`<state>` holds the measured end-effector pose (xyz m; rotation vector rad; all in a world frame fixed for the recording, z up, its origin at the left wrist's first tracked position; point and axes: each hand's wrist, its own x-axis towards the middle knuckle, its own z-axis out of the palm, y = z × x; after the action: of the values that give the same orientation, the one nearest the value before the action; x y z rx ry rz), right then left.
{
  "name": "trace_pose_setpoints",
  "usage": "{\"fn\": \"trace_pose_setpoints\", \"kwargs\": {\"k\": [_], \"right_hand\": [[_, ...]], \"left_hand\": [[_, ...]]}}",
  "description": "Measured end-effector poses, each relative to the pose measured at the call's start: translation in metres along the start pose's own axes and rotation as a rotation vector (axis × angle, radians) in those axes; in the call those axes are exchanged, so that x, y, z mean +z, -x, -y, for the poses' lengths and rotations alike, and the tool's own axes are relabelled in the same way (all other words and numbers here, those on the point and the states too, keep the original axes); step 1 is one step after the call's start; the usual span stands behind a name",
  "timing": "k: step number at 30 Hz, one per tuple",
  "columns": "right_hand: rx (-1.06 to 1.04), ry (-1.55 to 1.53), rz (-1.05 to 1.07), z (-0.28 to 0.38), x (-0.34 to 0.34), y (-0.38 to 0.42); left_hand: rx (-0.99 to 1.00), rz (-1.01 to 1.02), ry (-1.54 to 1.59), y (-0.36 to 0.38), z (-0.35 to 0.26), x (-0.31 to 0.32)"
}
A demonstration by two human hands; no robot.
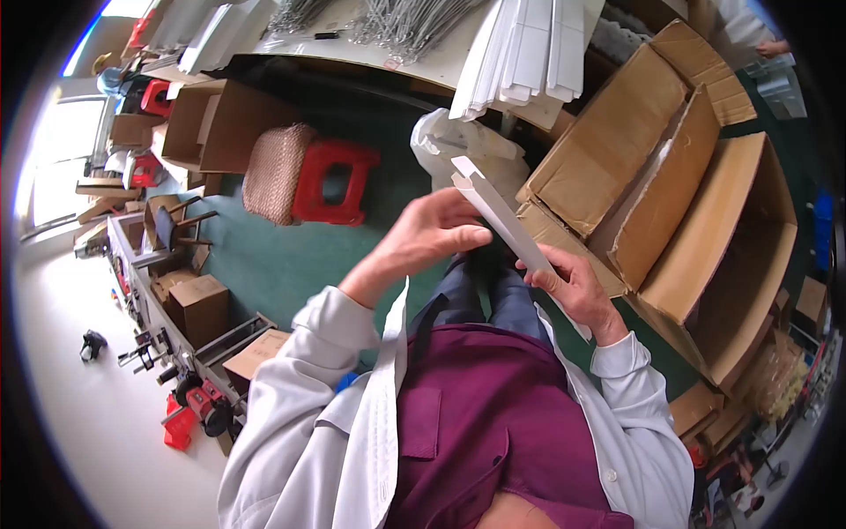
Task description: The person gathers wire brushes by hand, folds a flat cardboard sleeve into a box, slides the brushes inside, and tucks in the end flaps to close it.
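Workshop floor: green underfoot, red plastic stool off left, open cardboard box on the right
Left hand: loosely spread, thumb apart from fingers, right by the narrow white carton's upper end; touching, cannot tell
Right hand: pinching that carton lower down, slanted before the body
Table: long white cartons overhanging the edge, thin grey wires alongside

Near centre, a long folded white card-like strip lies in the right grip, the left grip to its left. On the far white flat-topped surface, thin grey wires lie left of long white card-like pieces. Nearer, a square red plastic stool stands left, a crumpled white plastic bag central, open brown cardboard cartons right.
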<state>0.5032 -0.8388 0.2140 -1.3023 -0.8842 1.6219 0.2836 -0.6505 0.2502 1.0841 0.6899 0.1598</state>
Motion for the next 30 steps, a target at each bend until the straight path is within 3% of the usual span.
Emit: {"fn": "trace_pose_setpoints", "kwargs": {"k": [3, 6, 11, 17, 24, 26, 27, 29, 30], "right_hand": [[-0.025, -0.125, 0.102, -0.001, 0.008, -0.007], [0.006, -0.093, 0.132, 0.0, 0.011, -0.01], [0.029, -0.088, 0.194, -0.006, 0.026, -0.027], [0.077, -0.035, 0.066, -0.001, 0.076, -0.077], [0.086, 0.126, 0.03, 0.029, 0.126, -0.139], [0.109, 0.038, -0.008, 0.038, 0.133, -0.151], [0.107, 0.037, -0.022, 0.044, 0.136, -0.157], [0.133, -0.104, -0.017, 0.055, 0.139, -0.164], [0.139, -0.105, -0.024, 0.057, 0.14, -0.165]], "left_hand": [[0.037, -0.209, -0.063, 0.005, 0.007, 0.027], [0.059, -0.286, 0.108, 0.004, 0.018, 0.039], [0.089, -0.476, 0.155, 0.005, 0.04, 0.024], [0.076, -0.509, 0.18, 0.005, 0.051, -0.022], [0.13, -0.447, 0.237, 0.022, 0.02, -0.105], [0.332, -0.58, -0.017, 0.035, 0.008, -0.128], [0.441, -0.679, -0.43, 0.043, 0.005, -0.147], [0.641, -0.716, -0.827, 0.053, -0.007, -0.178], [0.572, -0.649, -0.826, 0.057, -0.016, -0.186]]}}
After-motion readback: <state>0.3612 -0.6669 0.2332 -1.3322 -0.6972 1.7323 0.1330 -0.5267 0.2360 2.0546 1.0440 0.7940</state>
